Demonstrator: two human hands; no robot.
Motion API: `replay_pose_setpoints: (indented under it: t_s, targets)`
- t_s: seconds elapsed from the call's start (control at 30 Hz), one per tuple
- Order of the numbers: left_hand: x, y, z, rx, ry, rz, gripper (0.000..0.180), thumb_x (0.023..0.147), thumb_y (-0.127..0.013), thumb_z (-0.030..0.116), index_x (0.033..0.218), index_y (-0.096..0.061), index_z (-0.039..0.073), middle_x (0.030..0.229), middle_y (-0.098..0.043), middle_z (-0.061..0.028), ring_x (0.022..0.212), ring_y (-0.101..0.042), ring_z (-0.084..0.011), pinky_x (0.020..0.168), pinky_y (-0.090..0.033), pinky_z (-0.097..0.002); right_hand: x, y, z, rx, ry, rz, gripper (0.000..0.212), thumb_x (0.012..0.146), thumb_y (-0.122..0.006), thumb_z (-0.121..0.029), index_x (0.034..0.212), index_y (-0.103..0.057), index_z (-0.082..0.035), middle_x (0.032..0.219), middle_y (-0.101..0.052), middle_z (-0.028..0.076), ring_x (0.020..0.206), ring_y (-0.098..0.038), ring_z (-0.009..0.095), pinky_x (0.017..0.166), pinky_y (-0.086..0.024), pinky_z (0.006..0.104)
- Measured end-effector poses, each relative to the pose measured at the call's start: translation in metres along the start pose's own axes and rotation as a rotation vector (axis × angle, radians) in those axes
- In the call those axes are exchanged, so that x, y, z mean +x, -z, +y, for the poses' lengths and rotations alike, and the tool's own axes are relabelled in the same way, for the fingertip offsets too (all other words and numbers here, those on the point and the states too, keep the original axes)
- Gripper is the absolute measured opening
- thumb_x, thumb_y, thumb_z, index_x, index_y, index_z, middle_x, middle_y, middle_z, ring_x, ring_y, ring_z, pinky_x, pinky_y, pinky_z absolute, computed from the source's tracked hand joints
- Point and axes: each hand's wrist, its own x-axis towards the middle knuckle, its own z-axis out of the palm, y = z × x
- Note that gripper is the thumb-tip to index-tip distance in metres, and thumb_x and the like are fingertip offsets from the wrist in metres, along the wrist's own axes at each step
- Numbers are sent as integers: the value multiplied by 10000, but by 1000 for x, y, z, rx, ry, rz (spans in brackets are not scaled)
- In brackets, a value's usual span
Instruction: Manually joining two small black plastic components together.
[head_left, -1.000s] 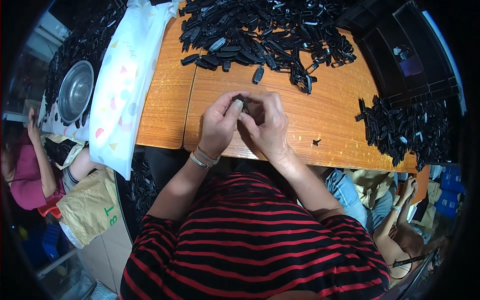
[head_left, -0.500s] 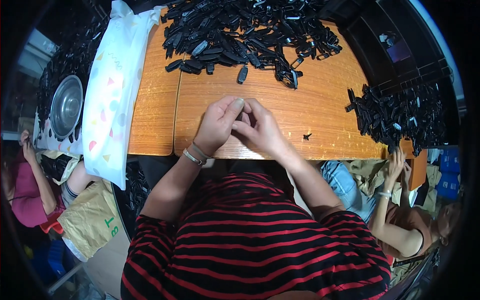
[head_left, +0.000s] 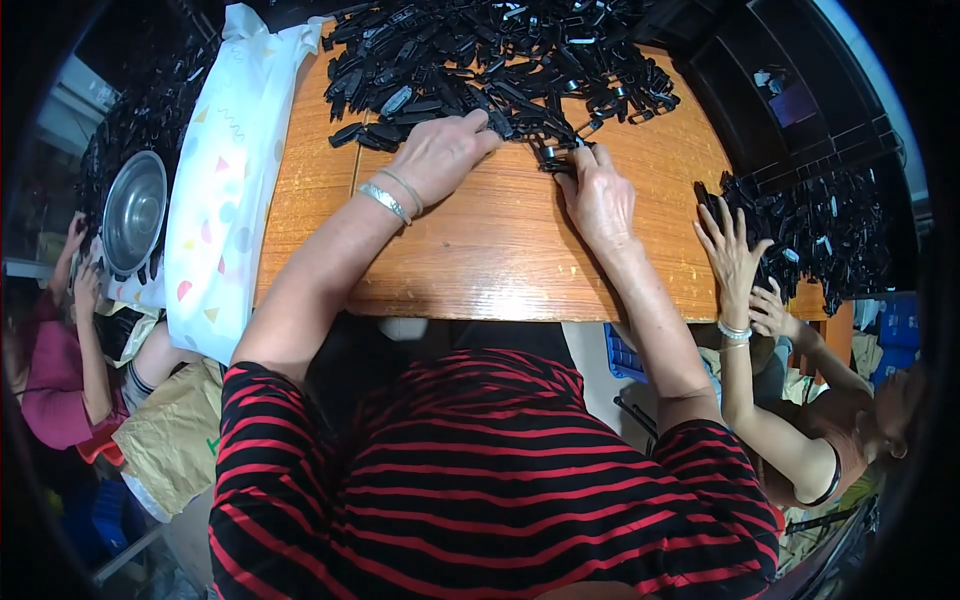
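Note:
My left hand (head_left: 437,157) is at the near edge of a heap of small black plastic parts (head_left: 430,70) on the wooden table. Its fingers are drawn together, and its fingertips touch the parts there. Whatever they hold is hidden. Farther right, my right hand (head_left: 601,200) reaches to the same edge, fingers bent and closed on a black plastic part (head_left: 550,156) with a metallic glint. My hands are apart from each other.
A white patterned plastic sheet (head_left: 225,190) lies along the table's left side, with a metal bowl (head_left: 134,212) beyond it. At the right, a co-worker's hand (head_left: 733,250) spreads over the table edge beside another black heap (head_left: 810,230). Another person sits at far left.
My hands have parted from in front of me and moved forward to the heap. The small dark piece at the right is gone from the table. The right co-worker's hand has moved left.

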Motion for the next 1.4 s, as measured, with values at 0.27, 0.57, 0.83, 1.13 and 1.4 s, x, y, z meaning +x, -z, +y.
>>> replay_pose_setpoints:
  t_s: [0.27, 0.57, 0.83, 1.13, 1.4]
  targets:
    - [8, -8, -9, 79, -170, -20, 170, 798, -553, 30, 954, -604, 73, 884, -540, -73, 782, -598, -242, 675, -524, -346, 9, 0, 7, -57, 81, -65, 199, 822, -679, -116, 970, -583, -26, 946, -552, 163, 752, -628, 355, 622, -519, 451]
    - [-20, -18, 10, -818, 287, 187, 300, 858, -635, 38, 1154, -590, 22, 957, -628, -66, 846, -618, -150, 728, -503, -252, -11, 1, -28, 607, -20, 14, 208, 868, -673, -110, 1000, -565, 10, 800, -623, 96, 682, -609, 124, 618, -491, 253]
    - [-44, 7, 49, -1508, 574, 228, 303, 908, -618, 78, 1206, -576, 39, 942, -582, 26, 794, -515, -28, 661, -455, -171, -19, 11, -69, 1017, -151, 9, 196, 875, -666, -61, 1038, -573, -4, 787, -590, -3, 698, -561, 59, 632, -463, 208]
    - [-56, 6, 49, -1372, 497, 314, 273, 915, -608, 76, 1184, -607, 25, 976, -617, 11, 820, -536, -21, 656, -453, -161, -21, 5, -68, 910, -29, 13, 189, 850, -676, -5, 1016, -585, 2, 826, -546, -9, 649, -497, 37, 581, -418, 185]
    - [-61, 5, 73, -1420, 584, 443, 237, 957, -555, 104, 1160, -608, -7, 948, -642, -2, 779, -557, -33, 669, -457, -170, -31, -3, -84, 676, 105, 170, 311, 738, -774, -34, 999, -606, -14, 860, -559, 90, 627, -553, 142, 534, -460, 243]
